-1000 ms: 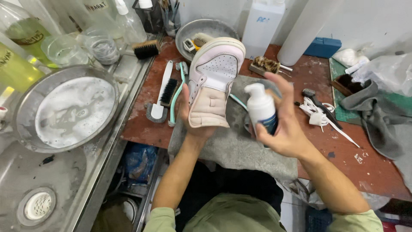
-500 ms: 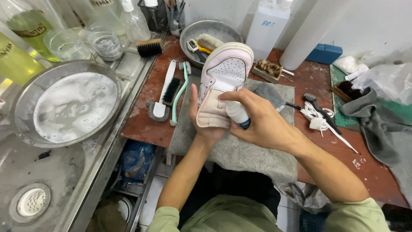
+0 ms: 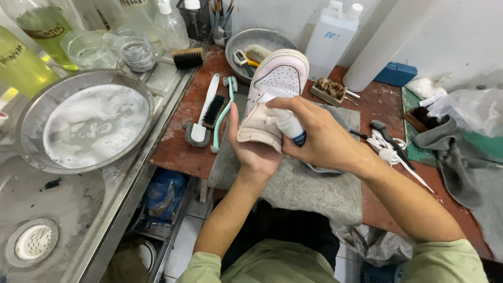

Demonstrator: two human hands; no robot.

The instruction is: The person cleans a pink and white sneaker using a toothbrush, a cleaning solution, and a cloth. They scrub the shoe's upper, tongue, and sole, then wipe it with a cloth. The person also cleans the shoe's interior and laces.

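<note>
Left hand [image 3: 255, 152]: closed under heel end of pink-and-white shoe [image 3: 272, 89], thumb up along shoe's left side, palm cupping the underside. Shoe held toe-away, tilted up, above grey mat [image 3: 304, 183]; beige tongue hanging toward the wrist.

Right hand [image 3: 319, 139]: wrapped shut round small white pump bottle [image 3: 290, 126] w/ dark band; bottle tipped over, laid against shoe's tongue, index finger stretched over the top end. Nozzle itself hidden by fingers, cannot tell if touching the leather.

Positions rel. to shoe:
- Directly below: grey mat, spread on red-brown tabletop [image 3: 178, 141], hanging over near edge.
- Just left: teal toothbrush [image 3: 222, 112] and white-handled black-bristle brush [image 3: 205, 112], lying parallel, both flat on tabletop.
- Further left: metal basin [image 3: 31, 112] w/ foamy water, seated over steel sink [image 3: 78, 209].
- Behind-left: wooden brush [image 3: 187, 57] w/ black bristles; clear glass jars [image 3: 137, 52] beyond it.
- Directly behind: round metal bowl [image 3: 243, 39] holding more brushes.
- Behind-right: white plastic jug [image 3: 330, 31], white roll [image 3: 387, 36], blue box [image 3: 395, 73], wooden brush w/ brown bristles [image 3: 327, 88].
- Right: white laces [image 3: 390, 149] bundled beside a dark-handled tool; grey cloth [image 3: 461, 157] past them, partly over green cutting mat [image 3: 419, 147].
</note>
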